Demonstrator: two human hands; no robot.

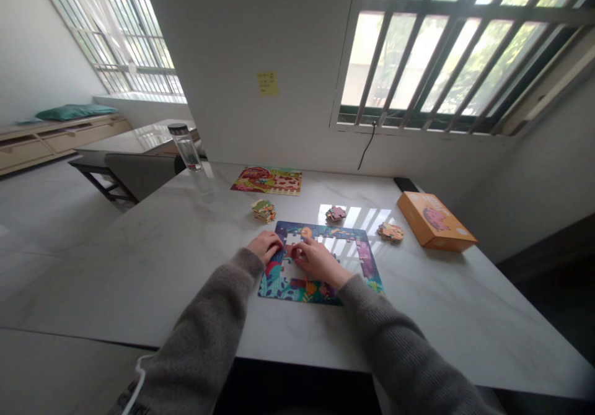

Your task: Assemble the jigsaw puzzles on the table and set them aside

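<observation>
Seen from the head-worn camera, a person in grey knitted sleeves works at a white marbled table over a rectangular, multicoloured cardboard jigsaw puzzle, its border joined and its pale middle largely unfilled. The puzzle lies directly in front of the person, its long axis running left to right across the body. The right hand reaches over the near border into the left part of the gap — thumb and forefinger drawn together beside a small reddish-brown patch; whether they pinch a piece cannot be told. The left hand rests on the puzzle's left edge, fingers loosely bent, its hold on the board unclear. The right is the nearer to the open middle, with the left just beside its fingertips. Beyond the puzzle sit a green-and-orange stack of pieces, a mauve-topped stack of pieces and, farther back, a red-and-green farm-scene puzzle; to its right, a peach-coloured stack of pieces — and an orange cardboard box beyond that.
</observation>
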